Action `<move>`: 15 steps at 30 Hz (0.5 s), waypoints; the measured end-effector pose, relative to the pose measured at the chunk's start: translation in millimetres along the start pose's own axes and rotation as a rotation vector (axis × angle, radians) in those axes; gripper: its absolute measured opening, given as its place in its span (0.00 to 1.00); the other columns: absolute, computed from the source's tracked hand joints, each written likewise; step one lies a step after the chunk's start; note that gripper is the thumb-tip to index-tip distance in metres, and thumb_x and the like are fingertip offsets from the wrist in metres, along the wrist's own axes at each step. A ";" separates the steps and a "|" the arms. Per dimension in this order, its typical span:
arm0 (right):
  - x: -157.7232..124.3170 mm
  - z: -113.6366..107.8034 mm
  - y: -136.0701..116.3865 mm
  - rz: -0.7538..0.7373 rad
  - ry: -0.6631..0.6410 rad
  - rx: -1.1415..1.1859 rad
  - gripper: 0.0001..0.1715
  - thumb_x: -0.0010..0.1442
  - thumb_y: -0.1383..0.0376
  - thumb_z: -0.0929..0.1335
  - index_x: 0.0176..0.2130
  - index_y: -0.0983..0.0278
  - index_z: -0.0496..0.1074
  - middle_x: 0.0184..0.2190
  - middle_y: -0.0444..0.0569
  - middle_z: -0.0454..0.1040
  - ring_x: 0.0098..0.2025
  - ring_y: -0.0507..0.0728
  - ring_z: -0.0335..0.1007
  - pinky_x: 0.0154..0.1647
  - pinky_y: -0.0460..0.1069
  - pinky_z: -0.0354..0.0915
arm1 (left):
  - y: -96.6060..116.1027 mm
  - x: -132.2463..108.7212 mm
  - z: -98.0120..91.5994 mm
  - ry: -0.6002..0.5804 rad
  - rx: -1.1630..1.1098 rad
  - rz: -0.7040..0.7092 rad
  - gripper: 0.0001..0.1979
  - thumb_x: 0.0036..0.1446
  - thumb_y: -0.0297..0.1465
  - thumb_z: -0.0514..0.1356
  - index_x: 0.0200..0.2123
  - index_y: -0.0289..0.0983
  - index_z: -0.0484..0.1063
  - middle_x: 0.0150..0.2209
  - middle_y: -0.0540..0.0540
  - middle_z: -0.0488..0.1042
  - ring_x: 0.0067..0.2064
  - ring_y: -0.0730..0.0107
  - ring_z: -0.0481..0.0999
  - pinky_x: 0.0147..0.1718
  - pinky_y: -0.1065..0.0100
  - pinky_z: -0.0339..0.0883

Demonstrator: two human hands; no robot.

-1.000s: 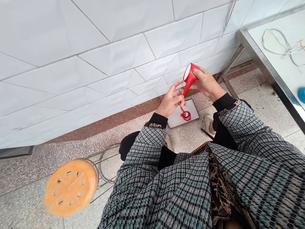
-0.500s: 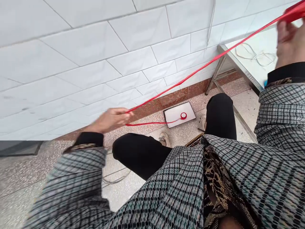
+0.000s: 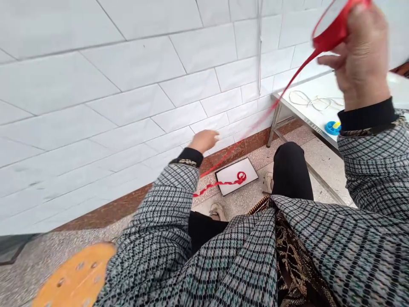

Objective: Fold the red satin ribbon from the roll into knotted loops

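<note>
At the upper right, my right hand [image 3: 364, 57] is closed on a roll of red ribbon [image 3: 332, 36]. From it a red strand slants down and left, blurred midway, and passes behind my left forearm. My left hand [image 3: 205, 140] is in front of the tiled wall, above and apart from that strand; its fingers are mostly turned away and smeared. A small red ribbon coil [image 3: 242, 176] rests on a white shallow tray [image 3: 229, 175] on the floor. Its wavy loose ribbon [image 3: 211, 186] trails left behind my sleeve.
A metal-edged white table [image 3: 319, 91] stands at the right, holding a pale looped cord [image 3: 311, 101] and a blue round object [image 3: 332, 128] with yellow on it. The white tiled wall [image 3: 134, 102] runs ahead. An orange round stool seat [image 3: 78, 275] is at lower left.
My left hand has moved right and up, and the ribbon it held is now loose below it. My right hand with the roll has moved left into fuller view. The strand near the coil has gone slack and wavy.
</note>
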State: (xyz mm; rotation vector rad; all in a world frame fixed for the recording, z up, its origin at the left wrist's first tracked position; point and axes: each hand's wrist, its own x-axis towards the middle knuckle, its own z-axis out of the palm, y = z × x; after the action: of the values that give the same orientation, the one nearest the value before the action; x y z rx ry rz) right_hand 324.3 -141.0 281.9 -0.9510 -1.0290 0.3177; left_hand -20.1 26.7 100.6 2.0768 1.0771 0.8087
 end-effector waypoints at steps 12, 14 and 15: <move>-28.9 113.2 0.1 0.131 -0.328 -0.133 0.22 0.64 0.71 0.75 0.54 0.54 0.73 0.38 0.40 0.78 0.43 0.53 0.80 0.28 0.39 0.70 | 138.4 -37.8 71.2 0.070 -0.818 0.238 0.19 0.71 0.47 0.65 0.55 0.41 0.74 0.32 0.51 0.74 0.26 0.75 0.70 0.30 0.67 0.70; -5.1 96.7 8.6 0.073 -0.224 -0.176 0.21 0.64 0.72 0.74 0.53 0.55 0.73 0.37 0.41 0.77 0.39 0.53 0.77 0.28 0.42 0.71 | 107.4 -55.8 60.0 -0.187 -0.908 0.137 0.21 0.69 0.50 0.66 0.54 0.41 0.77 0.24 0.57 0.64 0.19 0.78 0.56 0.22 0.69 0.63; 10.3 81.4 13.1 0.036 -0.119 -0.220 0.19 0.66 0.73 0.72 0.53 0.57 0.73 0.35 0.41 0.76 0.35 0.52 0.74 0.28 0.45 0.72 | 85.5 -67.1 48.5 -0.369 -0.909 0.084 0.23 0.67 0.52 0.66 0.54 0.42 0.78 0.21 0.59 0.60 0.18 0.78 0.52 0.19 0.70 0.60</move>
State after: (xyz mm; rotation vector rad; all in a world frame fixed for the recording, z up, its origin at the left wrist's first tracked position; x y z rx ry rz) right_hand 264.0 -84.6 291.9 -1.1604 -1.1739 0.2976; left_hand 23.6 -81.8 123.0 1.3999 0.3074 0.7240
